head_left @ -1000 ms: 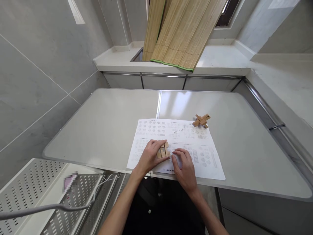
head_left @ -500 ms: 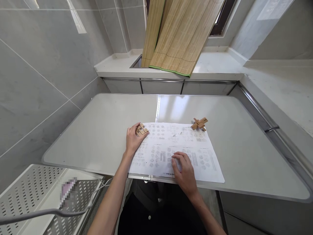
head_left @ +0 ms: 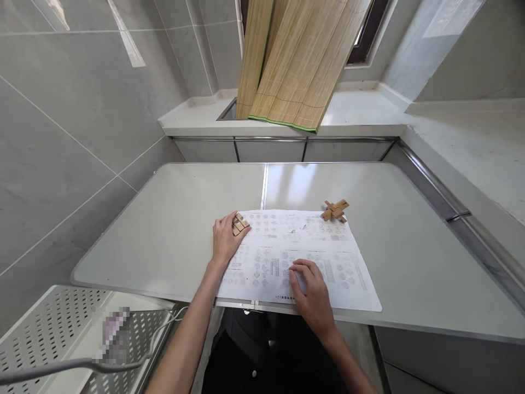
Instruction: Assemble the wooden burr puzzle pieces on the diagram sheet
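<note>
A printed paper sheet (head_left: 303,241) with rows of small diagrams lies on the white folding table (head_left: 180,219). At the sheet's upper left corner, my left hand (head_left: 225,238) is wrapped round a flat wooden block puzzle (head_left: 239,224), which is partly covered by the fingers. My right hand (head_left: 311,293) rests on the lower middle of the sheet, its fingers curled; whether anything small is between them cannot be made out. A cross-shaped wooden puzzle (head_left: 335,210) sits at the sheet's upper right corner.
White perforated baskets (head_left: 53,317) with a grey cable (head_left: 53,368) stand below the table's left edge. Behind the table runs a white ledge (head_left: 197,123) with a bamboo mat (head_left: 295,71) hanging over it. A metal rail (head_left: 430,183) is on the right.
The view has shifted slightly. My left fingers have moved around the block puzzle, which now looks turned and shows less of itself. My right hand has barely moved.
</note>
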A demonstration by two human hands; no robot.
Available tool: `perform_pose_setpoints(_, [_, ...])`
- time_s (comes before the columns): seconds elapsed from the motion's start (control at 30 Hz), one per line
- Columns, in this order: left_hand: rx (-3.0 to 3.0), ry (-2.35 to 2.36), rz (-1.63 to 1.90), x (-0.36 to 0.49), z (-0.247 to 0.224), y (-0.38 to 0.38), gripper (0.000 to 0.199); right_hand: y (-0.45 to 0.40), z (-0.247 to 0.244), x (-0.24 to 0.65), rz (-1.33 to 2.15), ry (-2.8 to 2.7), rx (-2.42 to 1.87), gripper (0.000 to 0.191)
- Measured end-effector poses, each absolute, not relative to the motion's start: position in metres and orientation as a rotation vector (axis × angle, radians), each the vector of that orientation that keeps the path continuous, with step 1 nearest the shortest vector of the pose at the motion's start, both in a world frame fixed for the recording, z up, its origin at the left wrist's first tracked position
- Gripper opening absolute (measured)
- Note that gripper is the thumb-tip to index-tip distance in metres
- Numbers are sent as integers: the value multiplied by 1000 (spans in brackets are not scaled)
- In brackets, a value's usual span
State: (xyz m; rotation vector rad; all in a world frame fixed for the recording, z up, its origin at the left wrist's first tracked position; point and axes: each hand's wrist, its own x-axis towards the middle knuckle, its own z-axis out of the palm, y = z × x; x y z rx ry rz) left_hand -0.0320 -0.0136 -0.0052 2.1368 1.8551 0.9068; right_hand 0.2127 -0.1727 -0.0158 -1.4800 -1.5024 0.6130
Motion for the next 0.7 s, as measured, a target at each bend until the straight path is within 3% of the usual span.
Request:
perform_pose_setpoints(0.2, [2340,1812,983,-12,10,-45,68,-173,-16,213,594,-1520,-1458,19])
perform_pose_setpoints(0.4, [2247,1372,875,21,19,-105,31,-174,-18,212,556,-1577,-1441,16])
perform_pose_setpoints(0.53, [2036,1332,766,29,21,-125,14,-174,-19,212,587,-1569,-1433,16])
perform_pose_setpoints(0.7, [1735,1339,770,32,17,-131,24,-174,-18,211,592,-1538,-1454,15])
